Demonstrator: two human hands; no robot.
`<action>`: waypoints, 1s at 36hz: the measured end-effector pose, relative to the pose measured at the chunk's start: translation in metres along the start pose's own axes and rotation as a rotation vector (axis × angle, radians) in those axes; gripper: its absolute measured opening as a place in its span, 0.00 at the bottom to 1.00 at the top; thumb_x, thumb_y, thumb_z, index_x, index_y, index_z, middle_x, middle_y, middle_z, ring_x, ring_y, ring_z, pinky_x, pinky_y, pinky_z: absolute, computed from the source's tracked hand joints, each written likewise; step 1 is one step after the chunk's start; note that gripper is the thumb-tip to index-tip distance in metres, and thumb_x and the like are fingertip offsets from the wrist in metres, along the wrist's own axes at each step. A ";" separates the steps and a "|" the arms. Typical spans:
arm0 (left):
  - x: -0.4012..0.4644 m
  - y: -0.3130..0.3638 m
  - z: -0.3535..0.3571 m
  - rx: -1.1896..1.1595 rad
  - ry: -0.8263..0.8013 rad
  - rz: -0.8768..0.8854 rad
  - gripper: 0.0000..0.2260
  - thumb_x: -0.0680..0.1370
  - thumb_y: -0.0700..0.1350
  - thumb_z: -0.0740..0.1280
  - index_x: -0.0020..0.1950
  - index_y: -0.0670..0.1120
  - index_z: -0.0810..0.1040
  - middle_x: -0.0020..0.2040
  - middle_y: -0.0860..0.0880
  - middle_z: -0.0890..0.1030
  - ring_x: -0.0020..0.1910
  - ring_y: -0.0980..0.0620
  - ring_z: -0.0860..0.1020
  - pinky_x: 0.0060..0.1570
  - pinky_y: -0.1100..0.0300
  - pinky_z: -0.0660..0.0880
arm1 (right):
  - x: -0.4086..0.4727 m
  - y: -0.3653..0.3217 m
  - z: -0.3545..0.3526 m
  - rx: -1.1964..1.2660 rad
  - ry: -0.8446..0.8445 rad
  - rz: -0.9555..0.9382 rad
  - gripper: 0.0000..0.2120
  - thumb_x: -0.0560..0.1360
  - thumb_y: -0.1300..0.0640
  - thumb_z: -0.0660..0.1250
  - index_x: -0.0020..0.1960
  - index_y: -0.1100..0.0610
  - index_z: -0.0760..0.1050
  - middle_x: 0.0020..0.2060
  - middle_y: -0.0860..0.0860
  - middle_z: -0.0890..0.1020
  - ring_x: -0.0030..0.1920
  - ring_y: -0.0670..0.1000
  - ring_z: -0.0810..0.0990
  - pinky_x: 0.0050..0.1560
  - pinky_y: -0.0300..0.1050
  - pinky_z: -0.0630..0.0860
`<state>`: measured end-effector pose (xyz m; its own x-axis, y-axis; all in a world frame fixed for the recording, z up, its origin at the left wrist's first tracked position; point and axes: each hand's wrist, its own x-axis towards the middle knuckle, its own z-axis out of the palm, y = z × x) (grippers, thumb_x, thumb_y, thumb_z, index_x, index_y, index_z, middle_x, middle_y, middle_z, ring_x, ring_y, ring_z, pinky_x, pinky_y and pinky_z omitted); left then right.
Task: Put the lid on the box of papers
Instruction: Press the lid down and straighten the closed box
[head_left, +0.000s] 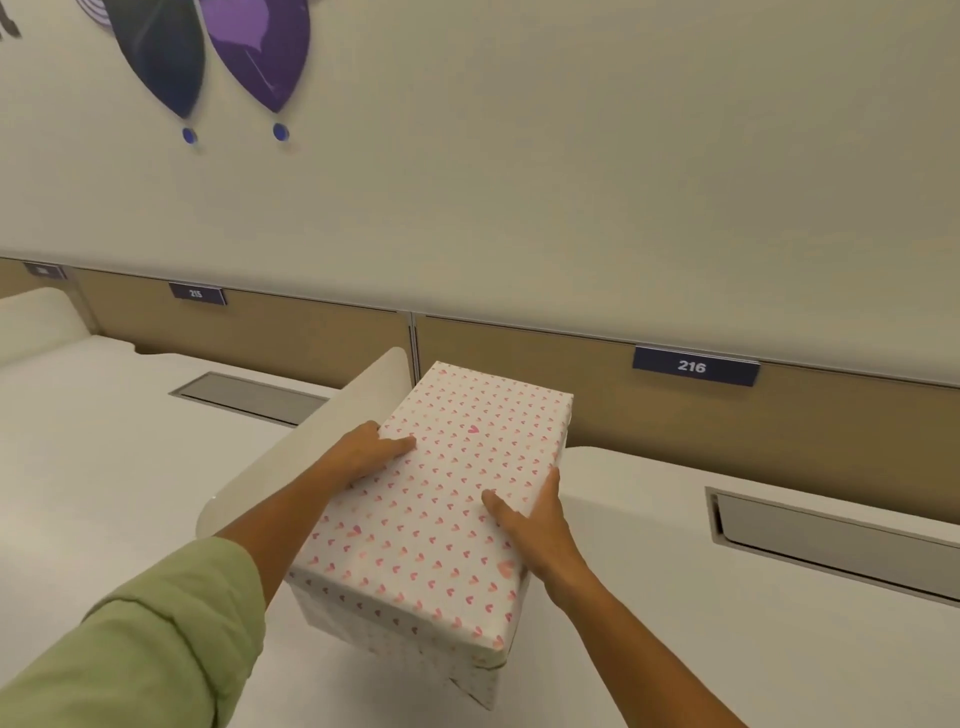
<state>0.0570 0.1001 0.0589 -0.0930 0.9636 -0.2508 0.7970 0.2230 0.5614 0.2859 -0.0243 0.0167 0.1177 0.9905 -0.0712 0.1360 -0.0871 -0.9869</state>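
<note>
Both hands (363, 457) grip lid (441, 499); box (415, 639) beneath

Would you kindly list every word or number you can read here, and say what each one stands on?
"216": white on a dark plate on the tan panel, right of the box.
"215": on a like plate, further left; small but legible.
A third plate at far left is too blurred to read.
The lid under both hands bears only pink hearts, no text.

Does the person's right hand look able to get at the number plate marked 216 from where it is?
Probably yes: nothing stands between the right hand and the 216 plate, but the hand is pressed on the lid.
</note>
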 end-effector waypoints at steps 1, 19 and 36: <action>0.011 -0.005 -0.002 -0.004 -0.004 0.001 0.35 0.75 0.66 0.63 0.73 0.45 0.64 0.70 0.45 0.72 0.59 0.46 0.75 0.51 0.54 0.73 | 0.009 0.000 0.008 -0.001 0.002 0.002 0.49 0.67 0.36 0.73 0.76 0.42 0.46 0.76 0.45 0.63 0.73 0.51 0.67 0.71 0.59 0.68; 0.152 -0.059 -0.001 -0.002 -0.045 -0.009 0.39 0.74 0.69 0.60 0.75 0.44 0.60 0.74 0.43 0.67 0.69 0.42 0.70 0.64 0.46 0.70 | 0.121 0.018 0.085 -0.139 0.009 0.095 0.48 0.70 0.39 0.73 0.76 0.44 0.45 0.76 0.46 0.61 0.75 0.51 0.65 0.73 0.57 0.66; 0.207 -0.075 -0.001 0.030 -0.054 -0.006 0.39 0.74 0.68 0.61 0.76 0.44 0.58 0.76 0.42 0.65 0.71 0.39 0.68 0.67 0.43 0.67 | 0.172 0.033 0.110 -0.145 0.007 0.184 0.49 0.71 0.39 0.73 0.78 0.45 0.42 0.77 0.48 0.59 0.76 0.53 0.63 0.73 0.58 0.66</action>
<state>-0.0228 0.2825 -0.0347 -0.0660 0.9527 -0.2967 0.8143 0.2233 0.5359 0.2024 0.1554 -0.0444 0.1602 0.9557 -0.2468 0.2514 -0.2813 -0.9261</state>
